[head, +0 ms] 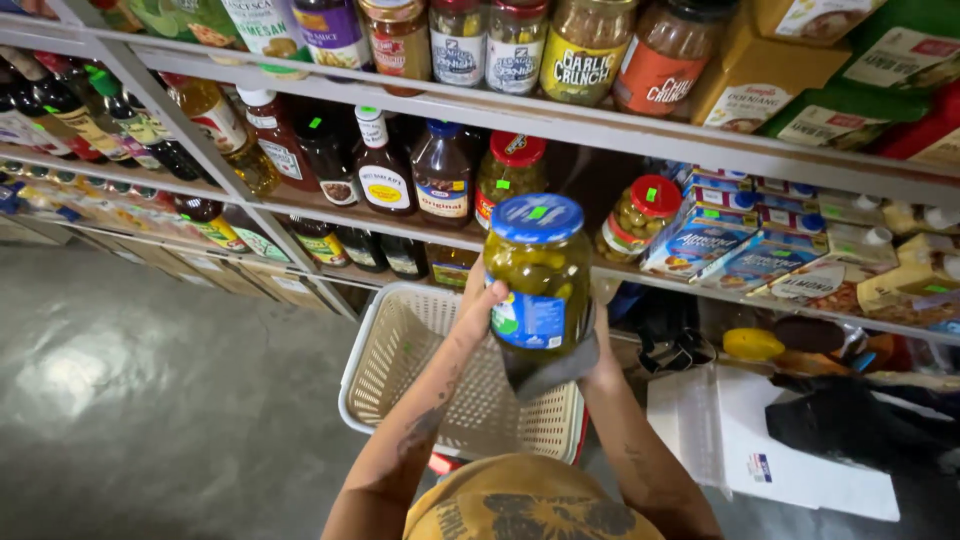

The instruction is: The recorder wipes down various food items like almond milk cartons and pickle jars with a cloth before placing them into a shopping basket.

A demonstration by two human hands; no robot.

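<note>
My left hand (482, 300) and right hand (600, 345) clasp the pickle jar (537, 275), fingers wrapped; basket (400, 350) at seven o'clock.

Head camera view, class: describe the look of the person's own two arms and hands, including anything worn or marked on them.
Both forearms are bare, with no sleeves showing. The left hand wears no glove, and dark tattoo markings run along its forearm. The right hand is mostly hidden; fainter dark markings show on that forearm. No watch or ring is visible.

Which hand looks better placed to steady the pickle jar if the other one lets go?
Probably the left hand: it wraps the side of the blue-lidded glass pickle jar, thumb on the label. The right hand sits mostly hidden behind and beneath it with a grey cloth, so its grip is unclear.
</note>
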